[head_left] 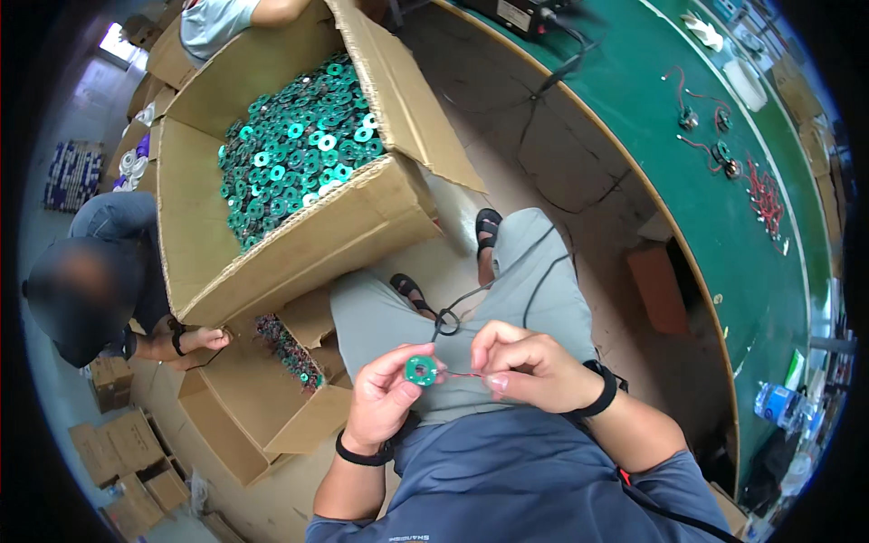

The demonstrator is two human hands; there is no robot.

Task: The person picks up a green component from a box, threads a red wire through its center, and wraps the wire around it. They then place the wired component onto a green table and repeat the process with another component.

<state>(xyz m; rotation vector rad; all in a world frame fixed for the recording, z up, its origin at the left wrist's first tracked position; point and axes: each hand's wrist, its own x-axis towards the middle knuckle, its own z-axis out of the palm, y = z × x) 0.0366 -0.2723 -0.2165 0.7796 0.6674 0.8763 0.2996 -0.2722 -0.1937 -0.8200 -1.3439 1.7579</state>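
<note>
Between thumb and fingers, my left hand pinches a green ring-shaped circuit board with a hole in its middle. Thin reddish wires run from the board's right edge across to my right hand, whose thumb and fingertips close on their far end. Both hands are above my lap, a short way apart. Ahead on the left, a large open cardboard box holds a heap of similar green ring boards.
Below the big box, a smaller open carton holds wired parts. A co-worker crouches at left. A green table on the right bears red-wired parts and a plastic bottle. Black cables hang beside it.
</note>
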